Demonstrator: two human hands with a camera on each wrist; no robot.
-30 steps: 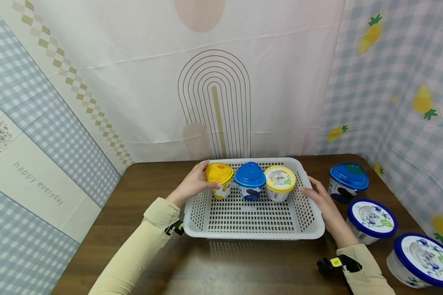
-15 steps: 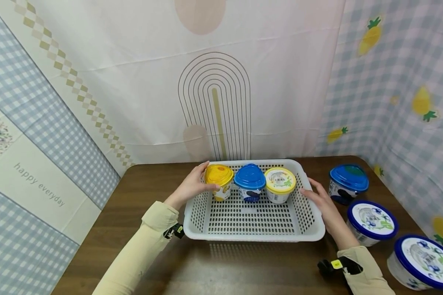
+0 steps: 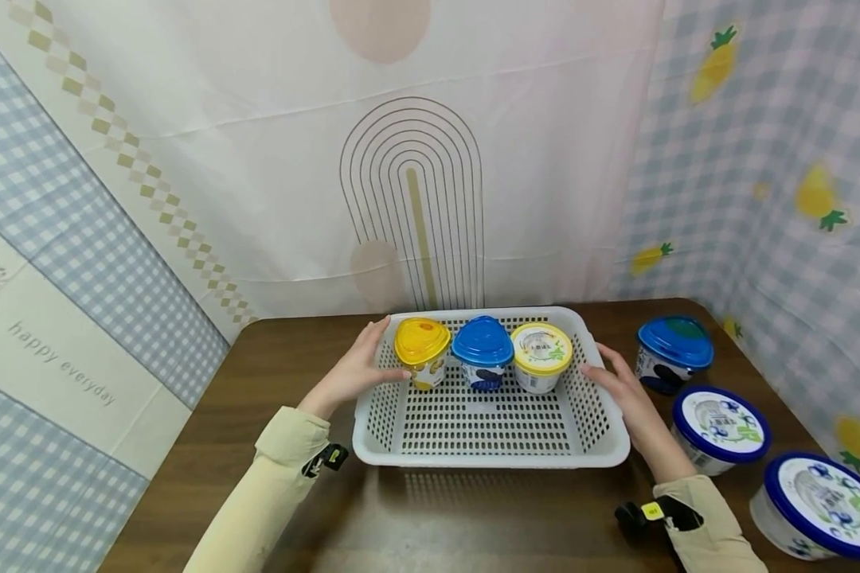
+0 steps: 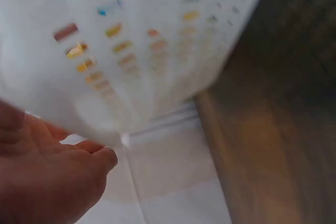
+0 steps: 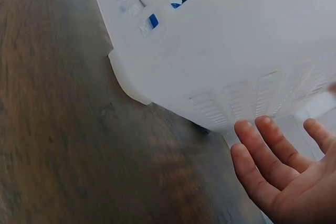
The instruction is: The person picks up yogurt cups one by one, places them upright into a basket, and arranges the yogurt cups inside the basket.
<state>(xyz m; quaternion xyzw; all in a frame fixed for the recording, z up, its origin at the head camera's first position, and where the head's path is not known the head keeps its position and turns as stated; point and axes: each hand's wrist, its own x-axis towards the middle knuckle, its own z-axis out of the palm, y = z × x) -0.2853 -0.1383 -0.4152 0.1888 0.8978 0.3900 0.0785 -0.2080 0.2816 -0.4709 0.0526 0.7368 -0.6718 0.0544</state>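
Mostly, the white basket [image 3: 487, 460] lies between left-hand fingers [image 3: 373, 337] and right-hand fingers [image 3: 618, 362].

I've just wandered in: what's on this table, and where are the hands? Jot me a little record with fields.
Surface: brown table
Container: pale perforated basket
Inside, left to right: triangular yellow-lidded tub, inner blue-lidded tub, round yellow-lidded tub
Outside, right side, back to front: outer blue-lidded tub, middle navy-lidded tub, front navy-lidded tub
Left hand: at the basket's left rim
Right hand: at its right rim
Lids: on all six tubs
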